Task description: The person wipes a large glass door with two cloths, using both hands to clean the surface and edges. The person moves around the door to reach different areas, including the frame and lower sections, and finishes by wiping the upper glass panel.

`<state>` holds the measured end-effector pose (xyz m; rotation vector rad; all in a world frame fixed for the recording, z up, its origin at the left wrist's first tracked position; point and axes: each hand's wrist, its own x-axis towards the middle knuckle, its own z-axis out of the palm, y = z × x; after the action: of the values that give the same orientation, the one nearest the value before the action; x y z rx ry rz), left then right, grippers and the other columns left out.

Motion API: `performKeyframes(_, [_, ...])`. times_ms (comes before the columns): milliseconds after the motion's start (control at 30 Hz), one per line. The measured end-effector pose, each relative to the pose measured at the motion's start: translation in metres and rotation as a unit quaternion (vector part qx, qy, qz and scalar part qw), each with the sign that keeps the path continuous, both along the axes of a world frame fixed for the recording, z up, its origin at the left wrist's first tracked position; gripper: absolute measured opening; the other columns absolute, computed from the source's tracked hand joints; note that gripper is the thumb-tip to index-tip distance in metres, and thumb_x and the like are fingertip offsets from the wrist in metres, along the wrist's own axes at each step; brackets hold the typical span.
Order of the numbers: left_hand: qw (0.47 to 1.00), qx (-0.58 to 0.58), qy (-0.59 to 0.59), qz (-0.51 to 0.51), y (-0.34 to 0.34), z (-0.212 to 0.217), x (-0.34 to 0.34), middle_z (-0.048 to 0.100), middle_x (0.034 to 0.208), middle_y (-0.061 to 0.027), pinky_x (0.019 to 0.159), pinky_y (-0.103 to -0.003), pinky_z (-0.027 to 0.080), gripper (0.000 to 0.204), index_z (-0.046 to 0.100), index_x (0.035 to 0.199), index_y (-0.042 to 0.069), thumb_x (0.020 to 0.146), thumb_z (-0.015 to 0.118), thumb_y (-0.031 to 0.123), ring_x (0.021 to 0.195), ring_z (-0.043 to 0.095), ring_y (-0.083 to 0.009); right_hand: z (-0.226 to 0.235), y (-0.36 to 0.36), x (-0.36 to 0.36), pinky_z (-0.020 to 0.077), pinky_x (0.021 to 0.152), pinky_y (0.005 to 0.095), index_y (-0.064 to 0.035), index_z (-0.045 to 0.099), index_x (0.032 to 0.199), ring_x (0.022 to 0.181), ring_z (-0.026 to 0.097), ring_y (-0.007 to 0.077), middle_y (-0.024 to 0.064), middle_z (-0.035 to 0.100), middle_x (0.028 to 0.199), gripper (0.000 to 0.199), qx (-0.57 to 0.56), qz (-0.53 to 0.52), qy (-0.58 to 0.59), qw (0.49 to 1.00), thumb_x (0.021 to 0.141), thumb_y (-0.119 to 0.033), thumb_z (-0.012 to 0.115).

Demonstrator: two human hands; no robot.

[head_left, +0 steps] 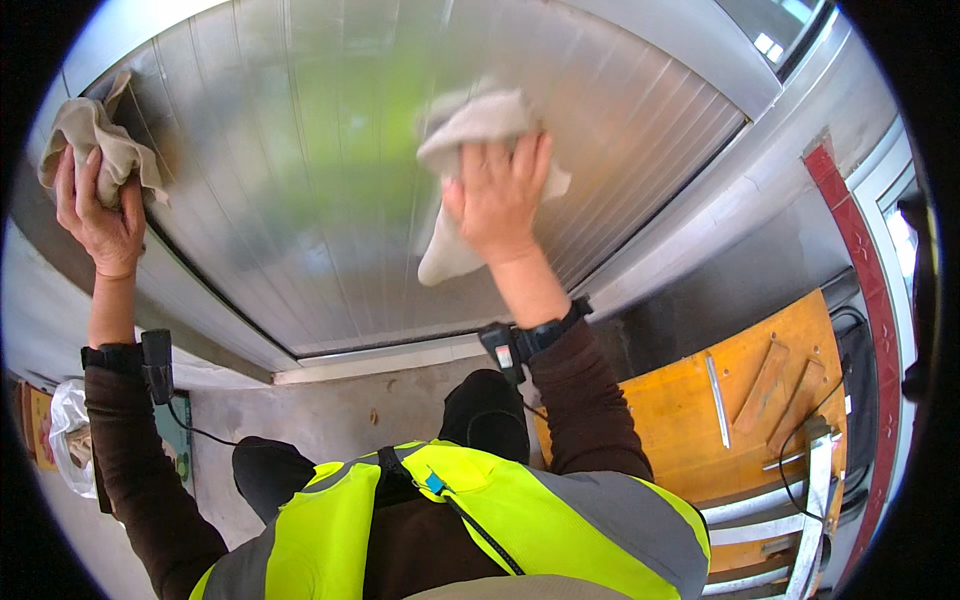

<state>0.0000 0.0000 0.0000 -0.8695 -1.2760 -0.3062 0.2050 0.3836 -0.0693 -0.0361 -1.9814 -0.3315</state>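
Observation:
A ribbed, shiny metal door panel (330, 180) fills the space in front of me and mirrors a yellow-green blur. My right hand (500, 195) is pressed flat over a beige cloth (485, 118) on the panel's right half; part of the cloth hangs below the palm, and its edges are slightly blurred. At the far left, my left hand (103, 215) grips a second beige cloth (100, 140), bunched up against the frame at the panel's left edge. Each wrist wears a black strap with a small device.
At the lower right stands an orange-yellow wooden board (680, 400) with wood strips and a metal strip on it, beside white metal slats (760, 503). A white plastic bag (72, 440) sits at the lower left. A cable (205, 435) runs from my left wrist.

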Motion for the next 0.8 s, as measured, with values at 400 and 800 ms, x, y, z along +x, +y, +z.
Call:
performKeyframes(400, [1.000,0.011,-0.006,-0.009,0.005,-0.010,0.004,0.052,0.129,-0.0231,0.098,-0.047,0.043,0.054,0.055,0.122,0.009,0.071,0.074,0.010,0.114,0.054,-0.0411,-0.054,0.006,0.023,0.0273,0.102,0.0634,-0.0063,0.060,0.109,0.113,0.043,0.0454,0.0157,0.052,0.107,0.048,0.011,0.016,-0.099,0.995,0.074,-0.039,0.067])
performKeyframes(800, [0.999,0.012,-0.023,-0.030,0.007,-0.015,0.003,0.050,0.134,-0.0201,0.105,-0.046,0.036,0.055,0.054,0.125,0.011,0.073,0.072,0.012,0.122,0.048,-0.0371,-0.086,0.031,0.059,0.0281,0.108,0.0534,-0.0068,0.066,0.102,0.122,0.044,0.0396,0.0150,0.057,0.105,0.027,0.020,-0.049,-0.165,0.985,0.078,-0.019,0.062])
